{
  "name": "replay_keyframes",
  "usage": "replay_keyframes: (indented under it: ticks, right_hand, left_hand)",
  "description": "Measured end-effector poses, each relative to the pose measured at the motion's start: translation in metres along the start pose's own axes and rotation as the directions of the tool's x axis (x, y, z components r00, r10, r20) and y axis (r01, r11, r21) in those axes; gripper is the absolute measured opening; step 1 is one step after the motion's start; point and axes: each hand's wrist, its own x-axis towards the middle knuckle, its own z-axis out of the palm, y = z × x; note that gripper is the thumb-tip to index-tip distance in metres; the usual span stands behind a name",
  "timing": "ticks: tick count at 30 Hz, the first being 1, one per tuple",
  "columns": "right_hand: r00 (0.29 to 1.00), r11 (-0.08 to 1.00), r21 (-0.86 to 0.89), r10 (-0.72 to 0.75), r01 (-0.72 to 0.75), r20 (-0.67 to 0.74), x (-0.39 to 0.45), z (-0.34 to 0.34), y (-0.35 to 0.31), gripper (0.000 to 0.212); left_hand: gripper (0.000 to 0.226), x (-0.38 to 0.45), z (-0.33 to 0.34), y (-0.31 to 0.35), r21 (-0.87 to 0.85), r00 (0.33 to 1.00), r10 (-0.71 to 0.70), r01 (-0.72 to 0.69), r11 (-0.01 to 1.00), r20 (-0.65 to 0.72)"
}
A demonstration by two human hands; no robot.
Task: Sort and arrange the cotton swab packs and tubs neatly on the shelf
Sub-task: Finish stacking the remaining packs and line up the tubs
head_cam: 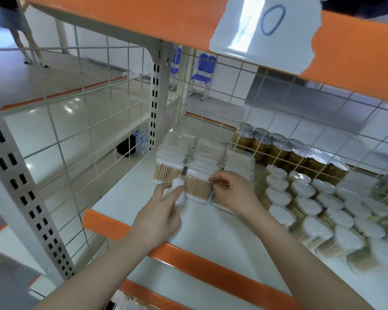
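- The shelf (222,240) is a white board with an orange front edge, backed by a wire grid (112,121) and topped by another orange-edged board that carries a white label (264,30).
- Round tubs (323,211) of cotton swabs with clear lids fill the right part of the shelf in close rows; behind them stand amber jars (285,151) with shiny lids.
- Flat packs (197,157) of wooden-stemmed swabs lie in 3 stacked rows at the middle rear of the shelf, side by side.
- The right hand (233,190) rests on the front pack of the middle and right rows, fingers curled, pinching its edge.
- The left hand (159,213) grasps a small swab pack (179,194) upright between thumb and fingers, just in front of the left row.
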Motion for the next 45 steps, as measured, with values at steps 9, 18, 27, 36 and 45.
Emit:
replay_keyframes:
  ticks: [9,18,27,36,45]
  right_hand:
    - [0.992,0.952,-0.284,-0.126,0.113,-0.026,0.015,0.01,0.006,0.031]
    - [0.991,0.917,-0.376,-0.126,0.132,0.041,0.02,0.014,0.006,0.038]
    - [0.983,0.887,-0.423,-0.169,0.183,0.072,0.025,0.019,0.008,0.041]
    - [0.98,0.837,-0.51,-0.169,0.199,0.105,0.03,0.026,0.007,0.051]
    - [0.98,0.822,-0.532,-0.175,0.201,0.099,0.03,0.028,0.007,0.047]
  left_hand:
    - [0.047,0.015,-0.006,-0.008,0.31,0.947,0.309,-0.267,0.912,-0.092]
    - [0.058,0.023,-0.005,-0.001,0.375,0.973,0.219,-0.175,0.911,-0.077]
    - [0.041,0.031,0.003,-0.01,0.321,0.97,0.121,-0.049,0.946,-0.21]
    - [0.046,0.04,0.006,-0.022,0.319,0.961,0.089,0.0,0.948,-0.263]
    - [0.046,0.052,0.007,-0.031,0.223,0.943,0.079,-0.006,0.975,-0.322]
